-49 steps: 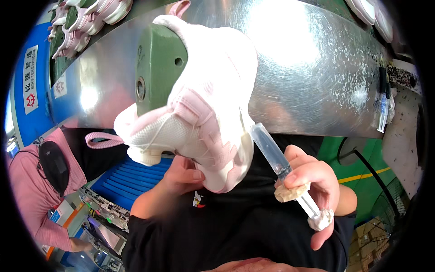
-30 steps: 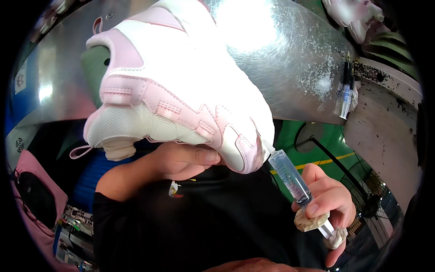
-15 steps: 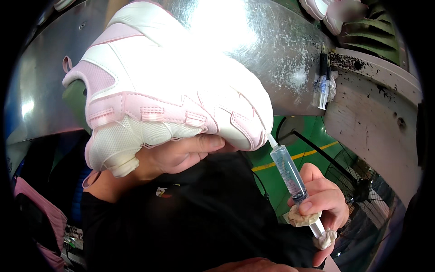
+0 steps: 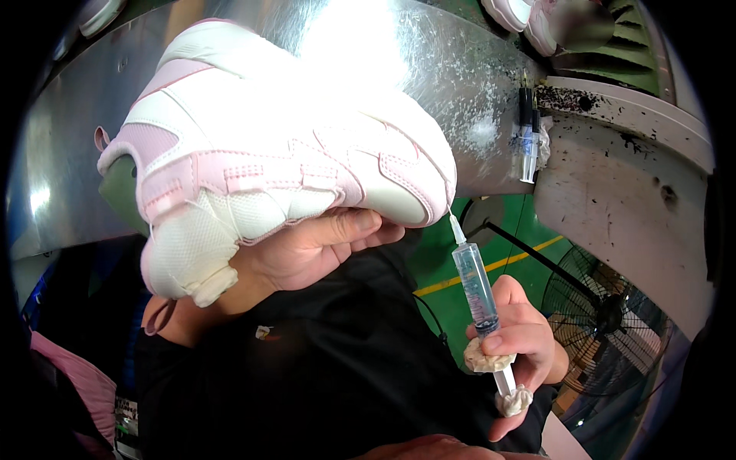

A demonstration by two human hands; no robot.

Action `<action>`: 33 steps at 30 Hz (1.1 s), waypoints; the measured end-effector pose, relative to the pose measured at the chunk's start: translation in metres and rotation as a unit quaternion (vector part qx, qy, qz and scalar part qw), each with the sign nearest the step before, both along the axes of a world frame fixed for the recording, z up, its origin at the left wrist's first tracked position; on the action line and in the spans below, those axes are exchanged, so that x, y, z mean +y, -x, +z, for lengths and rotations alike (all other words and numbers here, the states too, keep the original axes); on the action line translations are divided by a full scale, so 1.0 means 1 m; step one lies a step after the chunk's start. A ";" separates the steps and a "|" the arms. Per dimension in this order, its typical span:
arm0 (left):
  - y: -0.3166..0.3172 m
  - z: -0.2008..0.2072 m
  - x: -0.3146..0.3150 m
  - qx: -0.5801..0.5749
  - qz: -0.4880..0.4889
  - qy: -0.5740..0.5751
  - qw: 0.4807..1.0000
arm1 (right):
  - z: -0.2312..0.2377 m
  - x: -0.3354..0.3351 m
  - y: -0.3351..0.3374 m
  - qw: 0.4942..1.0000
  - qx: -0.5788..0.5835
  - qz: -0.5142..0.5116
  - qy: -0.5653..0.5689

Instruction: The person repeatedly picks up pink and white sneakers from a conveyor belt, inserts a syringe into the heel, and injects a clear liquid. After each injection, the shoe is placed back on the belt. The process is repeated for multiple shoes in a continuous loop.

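Observation:
A white sneaker with pink panels (image 4: 253, 172) lies on its side in the air in front of me, its toe to the right. My left hand (image 4: 330, 239) is closed around it from underneath, thumb along the near edge; some fingers are hidden by the shoe. A green piece (image 4: 119, 192) shows in the shoe's opening. In my right hand (image 4: 529, 333) is a clear syringe (image 4: 477, 285) of see-through liquid, its tapered tip at the edge of the toe. Whitish wrapping (image 4: 487, 357) covers the syringe's finger flange, and more covers its plunger end.
Behind the shoe is a shiny metal surface (image 4: 437, 69). Two more syringes (image 4: 529, 146) with black parts lie at its right end, by a stained pale ledge (image 4: 621, 176). A black fan (image 4: 609, 310) stands beyond my right hand. Other pink-and-white shoes (image 4: 510, 14) are at the top.
The shoe has tilted, so its toe sits higher and further from my body. My right hand and the syringe have shifted slightly left, the tip staying at the toe's edge.

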State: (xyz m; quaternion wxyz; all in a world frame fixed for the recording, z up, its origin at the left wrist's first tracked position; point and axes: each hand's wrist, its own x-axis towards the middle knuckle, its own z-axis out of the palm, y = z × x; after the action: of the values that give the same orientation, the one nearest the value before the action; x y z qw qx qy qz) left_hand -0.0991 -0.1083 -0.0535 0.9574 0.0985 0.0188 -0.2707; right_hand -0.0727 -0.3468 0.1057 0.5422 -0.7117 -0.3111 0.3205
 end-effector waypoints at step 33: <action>0.040 0.034 0.051 0.159 0.059 -0.114 0.979 | -0.124 0.002 -0.027 0.905 -0.391 -0.170 0.015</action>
State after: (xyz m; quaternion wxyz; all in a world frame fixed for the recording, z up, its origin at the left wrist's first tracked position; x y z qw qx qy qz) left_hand -0.1388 -0.0575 -0.0193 0.9388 0.1618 0.2076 -0.2223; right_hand -0.0461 -0.3450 -0.0187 0.4126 -0.8300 -0.3676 -0.0753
